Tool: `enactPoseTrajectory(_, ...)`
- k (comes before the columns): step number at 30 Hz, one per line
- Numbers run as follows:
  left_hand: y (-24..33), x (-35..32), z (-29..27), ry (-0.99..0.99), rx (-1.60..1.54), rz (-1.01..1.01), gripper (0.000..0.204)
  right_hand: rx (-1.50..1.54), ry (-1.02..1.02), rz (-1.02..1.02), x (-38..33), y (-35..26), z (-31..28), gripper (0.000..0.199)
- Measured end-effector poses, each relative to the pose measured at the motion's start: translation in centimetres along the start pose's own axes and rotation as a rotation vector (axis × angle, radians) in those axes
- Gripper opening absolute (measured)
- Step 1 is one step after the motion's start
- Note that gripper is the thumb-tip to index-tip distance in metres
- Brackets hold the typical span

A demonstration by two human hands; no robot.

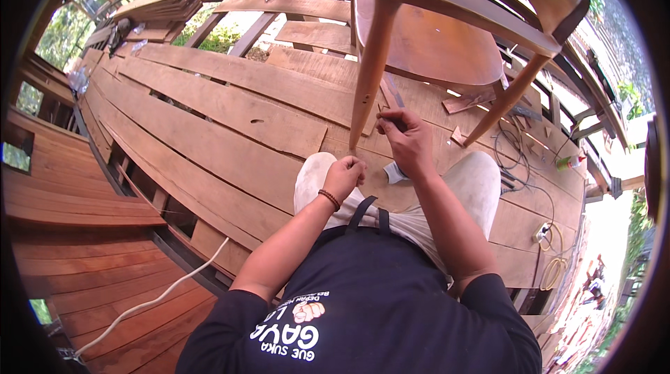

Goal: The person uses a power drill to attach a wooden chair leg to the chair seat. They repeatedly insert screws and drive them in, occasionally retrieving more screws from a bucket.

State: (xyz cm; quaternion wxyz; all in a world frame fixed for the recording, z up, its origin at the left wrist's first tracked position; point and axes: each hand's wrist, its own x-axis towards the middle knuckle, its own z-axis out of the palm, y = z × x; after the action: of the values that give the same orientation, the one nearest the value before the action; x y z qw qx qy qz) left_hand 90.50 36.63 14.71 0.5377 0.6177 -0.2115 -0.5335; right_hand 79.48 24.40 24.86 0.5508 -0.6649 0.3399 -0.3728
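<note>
Wooden chair (433, 32) stands on the plank deck (230, 105) right in front of your knees, its seat above your hands and its 2 near legs angling down to the boards. Your left hand (343, 177) is curled into a loose fist just below the foot of the front-left chair leg (368, 67); whether it grips anything, you cannot tell. Your right hand (406, 140) sits just beside that leg, fingers pinched together on a thin dark tool (392, 92) that points up toward the seat. A white cord (150, 301) trails across the lower boards to your left.
</note>
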Motion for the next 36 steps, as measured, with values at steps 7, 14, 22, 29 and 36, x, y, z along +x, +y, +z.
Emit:
enactPoseTrajectory(7, -4.5, -1.9, -2.2, -0.052, 0.157, -0.006, 0.016, -0.073, 0.028, -0.041, 1.4, 1.0, 2.6, 0.010)
enactPoseTrajectory(14, -4.9, -1.3, -3.0, -0.066, 0.086, 0.021, 0.019, -0.038, 0.083, -0.007, 2.8, 1.4, 3.6, 0.011)
enactPoseTrajectory(22, -4.8, -0.9, -3.3, -0.070, -0.003, 0.006, 0.018, -0.127, 0.176, -0.089, 2.9, 1.9, 4.0, 0.011)
enactPoseTrajectory(29, -4.5, -0.8, -3.1, -0.074, 0.006, 0.006, 0.018, -0.164, 0.192, -0.171, 2.9, 1.6, 4.5, 0.010)
enactPoseTrajectory(36, -4.4, -0.7, -3.1, -0.084, 0.004, -0.004, 0.017, -0.174, 0.270, -0.190, 2.8, 1.5, 4.9, 0.009)
